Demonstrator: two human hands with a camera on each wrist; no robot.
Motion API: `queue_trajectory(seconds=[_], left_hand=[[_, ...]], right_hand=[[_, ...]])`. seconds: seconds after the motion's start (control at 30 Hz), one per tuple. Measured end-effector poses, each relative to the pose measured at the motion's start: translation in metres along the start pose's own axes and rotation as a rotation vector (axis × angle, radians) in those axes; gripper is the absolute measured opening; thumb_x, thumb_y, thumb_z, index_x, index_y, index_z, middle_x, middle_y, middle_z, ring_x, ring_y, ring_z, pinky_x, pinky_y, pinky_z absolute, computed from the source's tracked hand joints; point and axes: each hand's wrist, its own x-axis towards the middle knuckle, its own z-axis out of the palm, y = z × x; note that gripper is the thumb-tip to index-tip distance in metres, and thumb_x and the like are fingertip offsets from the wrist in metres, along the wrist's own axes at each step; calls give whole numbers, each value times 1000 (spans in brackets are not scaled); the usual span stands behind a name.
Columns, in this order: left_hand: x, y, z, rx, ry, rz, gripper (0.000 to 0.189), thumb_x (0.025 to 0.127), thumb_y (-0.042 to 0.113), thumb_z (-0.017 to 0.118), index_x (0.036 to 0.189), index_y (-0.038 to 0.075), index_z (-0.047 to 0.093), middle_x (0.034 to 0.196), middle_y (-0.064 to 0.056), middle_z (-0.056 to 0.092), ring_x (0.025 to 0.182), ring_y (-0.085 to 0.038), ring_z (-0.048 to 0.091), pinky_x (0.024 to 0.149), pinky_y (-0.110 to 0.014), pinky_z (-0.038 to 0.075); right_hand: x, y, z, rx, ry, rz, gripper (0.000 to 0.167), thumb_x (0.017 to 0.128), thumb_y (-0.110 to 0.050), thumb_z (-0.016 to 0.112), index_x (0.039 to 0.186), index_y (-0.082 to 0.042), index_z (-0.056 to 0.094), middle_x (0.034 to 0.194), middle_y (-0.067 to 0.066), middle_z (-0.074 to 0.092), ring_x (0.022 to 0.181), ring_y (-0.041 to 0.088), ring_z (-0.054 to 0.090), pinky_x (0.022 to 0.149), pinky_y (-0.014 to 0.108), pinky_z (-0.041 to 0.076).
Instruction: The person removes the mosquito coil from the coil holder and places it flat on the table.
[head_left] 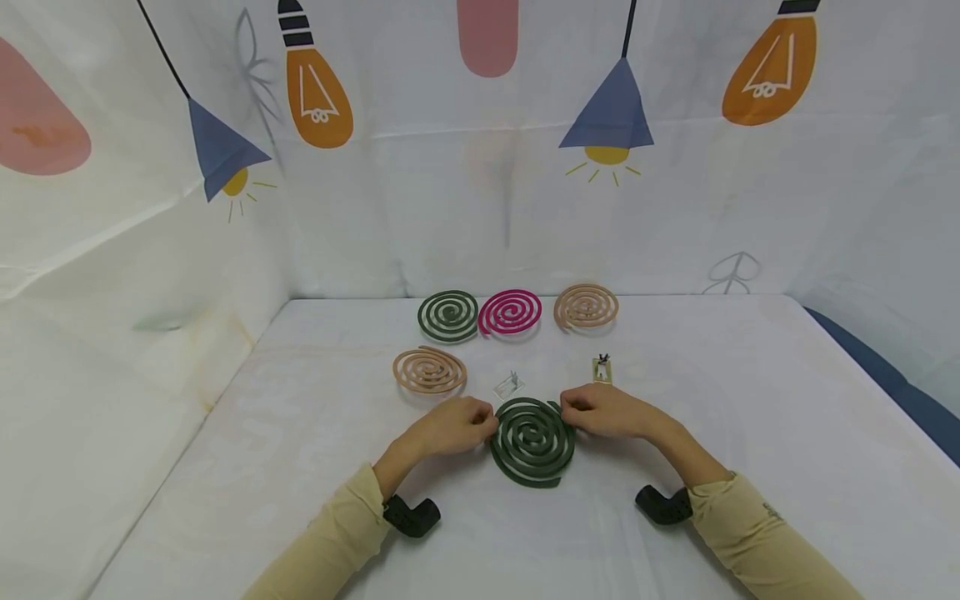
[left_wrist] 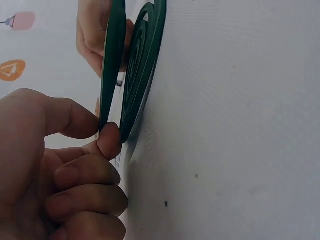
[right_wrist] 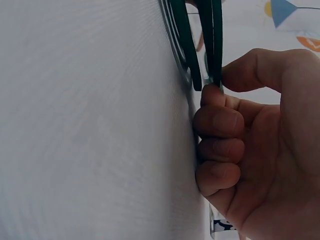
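Just in front of me, dark green mosquito coils (head_left: 532, 442) overlap one another in the head view. My left hand (head_left: 456, 425) is at their left edge and my right hand (head_left: 611, 411) at their upper right edge. In the left wrist view, thumb and forefinger pinch the rim of a raised green coil (left_wrist: 114, 55), while another green coil (left_wrist: 152, 50) lies lower, close over the white table. The right wrist view has my right thumb and forefinger pinching green coil strands (right_wrist: 216, 45), the other fingers curled beside the tabletop.
Along the back lie a green coil (head_left: 447, 316), a pink coil (head_left: 510, 312) and a tan coil (head_left: 586, 306). Another tan coil (head_left: 429, 370) is left of centre. A small metal stand (head_left: 509, 385) and a small greenish piece (head_left: 602, 369) lie beyond my hands on the white table (head_left: 300, 375).
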Motion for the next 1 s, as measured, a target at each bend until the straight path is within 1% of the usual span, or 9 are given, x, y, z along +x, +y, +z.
queue_trajectory(seconds=[0.27, 0.4, 0.5, 0.63, 0.77, 1.0], left_hand=[[-1, 2, 2, 58, 26, 26, 28, 91, 21, 47, 64, 17, 48, 58, 10, 45, 55, -6, 42, 52, -21, 33], [-2, 2, 2, 74, 32, 21, 28, 92, 22, 47, 64, 18, 47, 58, 10, 44, 55, -5, 41, 52, -20, 32], [-3, 2, 2, 81, 41, 28, 28, 91, 21, 47, 63, 17, 47, 58, 9, 43, 54, -5, 40, 51, -20, 31], [-3, 3, 3, 100, 59, 43, 28, 90, 21, 48, 63, 17, 46, 57, 9, 41, 52, -6, 37, 50, -20, 29], [-3, 3, 5, 122, 70, 37, 28, 90, 22, 49, 62, 18, 45, 55, 10, 40, 51, -5, 36, 49, -20, 27], [-3, 4, 6, 141, 86, 49, 30, 88, 19, 51, 59, 18, 42, 53, 10, 36, 50, -5, 33, 49, -20, 25]], right_hand=[[1, 0, 2, -39, 6, 1, 23, 91, -18, 51, 68, -20, 49, 59, -12, 45, 53, 2, 43, 51, 20, 36], [1, -1, 4, -57, 9, -6, 22, 90, -18, 52, 69, -18, 48, 59, -11, 44, 54, 3, 43, 51, 20, 35], [2, -2, 4, -71, 7, -7, 21, 90, -18, 52, 69, -18, 48, 59, -11, 43, 55, 3, 42, 52, 20, 35], [1, -2, 4, -91, 5, -2, 21, 89, -18, 52, 69, -19, 48, 59, -11, 42, 55, 3, 41, 52, 20, 34], [0, -3, 3, -101, -1, 5, 21, 89, -18, 53, 69, -18, 47, 59, -11, 41, 55, 3, 40, 53, 20, 34], [-3, -6, 2, -111, -11, 23, 20, 88, -18, 53, 69, -17, 48, 60, -11, 41, 57, 4, 40, 53, 20, 33]])
